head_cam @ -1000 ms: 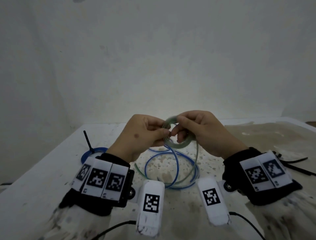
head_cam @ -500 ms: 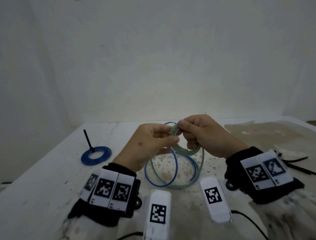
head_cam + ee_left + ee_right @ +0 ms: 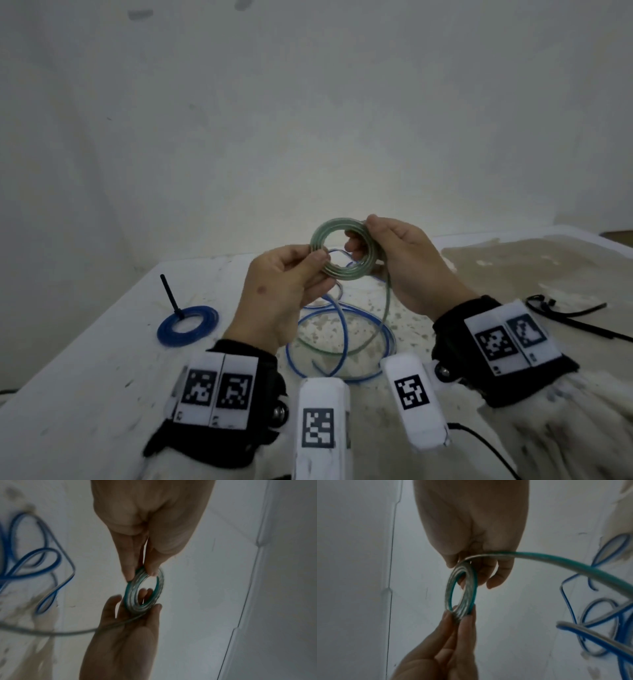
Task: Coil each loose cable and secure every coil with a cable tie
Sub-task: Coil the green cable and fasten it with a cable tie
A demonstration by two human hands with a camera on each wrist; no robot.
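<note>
A green cable coil (image 3: 342, 274) is held upright above the table between both hands. My left hand (image 3: 320, 258) pinches its lower left rim between thumb and forefinger. My right hand (image 3: 364, 233) grips the right rim, thumb on the outside and fingers through the ring. A loose green tail (image 3: 387, 308) hangs from the coil to the table. In the left wrist view the left hand (image 3: 140, 573) pinches the coil (image 3: 130, 596). In the right wrist view the right hand (image 3: 465, 568) holds the coil (image 3: 469, 592) where the tail (image 3: 573, 563) leaves it.
A loose blue cable (image 3: 342, 329) lies in loops on the white table (image 3: 85, 394) under my hands. At the left lies a blue coil (image 3: 187, 325) with a black tie sticking up. Black cable ties (image 3: 565, 315) lie at the right. A wall stands close behind.
Both hands have lifted the green coil higher and turned it to face me. The green tail on the table has grown shorter as more of it went onto the coil.
</note>
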